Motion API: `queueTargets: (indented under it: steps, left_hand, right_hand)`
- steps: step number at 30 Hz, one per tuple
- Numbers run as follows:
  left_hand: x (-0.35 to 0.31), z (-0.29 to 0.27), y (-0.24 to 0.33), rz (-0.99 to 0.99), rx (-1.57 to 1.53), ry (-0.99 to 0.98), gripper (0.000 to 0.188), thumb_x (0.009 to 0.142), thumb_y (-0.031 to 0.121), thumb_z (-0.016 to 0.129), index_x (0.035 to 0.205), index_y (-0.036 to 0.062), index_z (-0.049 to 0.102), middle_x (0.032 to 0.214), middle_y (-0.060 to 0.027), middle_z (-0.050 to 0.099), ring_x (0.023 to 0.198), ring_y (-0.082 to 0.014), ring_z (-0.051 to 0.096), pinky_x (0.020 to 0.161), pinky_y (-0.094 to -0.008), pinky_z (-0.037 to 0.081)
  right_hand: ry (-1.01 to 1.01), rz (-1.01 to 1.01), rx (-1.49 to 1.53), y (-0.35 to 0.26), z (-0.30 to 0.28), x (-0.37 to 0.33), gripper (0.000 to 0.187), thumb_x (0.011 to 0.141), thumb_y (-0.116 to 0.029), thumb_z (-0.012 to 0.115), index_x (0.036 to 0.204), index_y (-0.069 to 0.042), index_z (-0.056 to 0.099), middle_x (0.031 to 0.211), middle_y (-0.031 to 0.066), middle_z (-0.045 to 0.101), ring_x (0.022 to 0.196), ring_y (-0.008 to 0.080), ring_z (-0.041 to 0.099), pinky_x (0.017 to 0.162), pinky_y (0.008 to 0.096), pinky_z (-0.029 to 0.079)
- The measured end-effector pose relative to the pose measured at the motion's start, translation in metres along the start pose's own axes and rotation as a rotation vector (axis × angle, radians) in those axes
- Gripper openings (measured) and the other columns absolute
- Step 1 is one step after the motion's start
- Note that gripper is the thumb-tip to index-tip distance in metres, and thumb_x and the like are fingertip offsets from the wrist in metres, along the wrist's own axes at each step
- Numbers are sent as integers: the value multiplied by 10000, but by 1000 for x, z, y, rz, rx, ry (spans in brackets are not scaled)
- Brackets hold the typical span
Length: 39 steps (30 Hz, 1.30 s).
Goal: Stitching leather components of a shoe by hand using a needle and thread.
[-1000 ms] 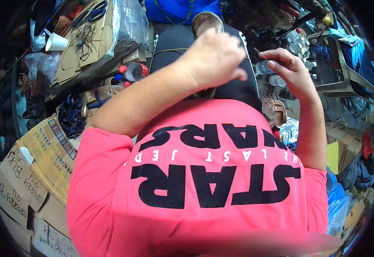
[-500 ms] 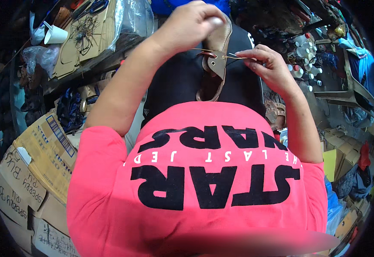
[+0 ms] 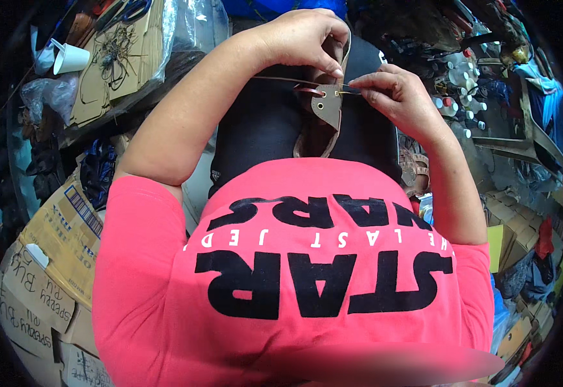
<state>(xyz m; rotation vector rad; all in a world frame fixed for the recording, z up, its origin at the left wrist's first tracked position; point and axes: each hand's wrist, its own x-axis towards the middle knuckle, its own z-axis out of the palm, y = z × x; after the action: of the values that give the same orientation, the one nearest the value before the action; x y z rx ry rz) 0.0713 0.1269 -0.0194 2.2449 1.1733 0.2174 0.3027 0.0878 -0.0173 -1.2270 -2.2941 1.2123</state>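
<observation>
A brown leather shoe [image 3: 326,116] lies lengthwise across my dark-clad lap, its flap showing metal-rimmed eyelets. My left hand [image 3: 310,42] is at the far part of the shoe, thumb low beside the eyelets and fingers curled over the edge; some fingertips are hidden. From the right, my right hand [image 3: 394,93] pinches the end of a thin lace [image 3: 346,94] that leads to an eyelet. Another thin strand [image 3: 275,79] stretches left from the flap. A short reddish-brown lace piece [image 3: 308,91] passes through the flap's left eyelet.
Cardboard sheets [image 3: 117,77] with a tangle of thin strands and a white cup [image 3: 71,58] are at the upper left. Cardboard boxes [image 3: 56,251] stack at the left. Several bottles [image 3: 458,80] stand at the right, near a metal-edged stand [image 3: 507,145].
My left hand has come nearer to the eyelets, its thumb now low beside them. My right hand has moved slightly left, closer to the shoe, still pinching the lace.
</observation>
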Motion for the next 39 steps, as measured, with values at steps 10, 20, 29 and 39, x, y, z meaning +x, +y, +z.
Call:
queueTargets:
  steps: [10,20,29,39]
  left_hand:
    - [4,-4,-16,-8,-378,-209,242,762,191,775,910,19,690,854,-52,668,822,-147,633,763,-289,510]
    - [2,-14,-6,-107,-378,-370,198,781,141,749,884,-17,691,808,-66,692,763,-125,648,740,-268,516]
    - [2,-1,-26,-10,-584,-411,233,806,55,659,1025,-15,697,870,-84,695,823,-151,653,793,-284,513]
    - [7,-2,-34,65,-483,-431,310,796,22,610,1084,79,710,797,-66,539,786,-203,565,735,-323,452]
  right_hand:
    - [-14,-91,-32,-5,3,9,162,785,-57,684,943,-52,722,794,129,654,734,260,665,655,325,515]
    - [-24,-135,-67,-1,3,15,164,774,-33,708,935,-58,721,783,113,642,720,236,660,642,316,510]
    - [-2,-191,-168,-4,0,18,149,760,-59,721,908,-68,722,747,111,627,692,266,641,608,337,496]
    - [14,-264,-327,-3,-6,31,142,761,-99,708,894,-145,722,734,62,578,728,267,582,707,371,431]
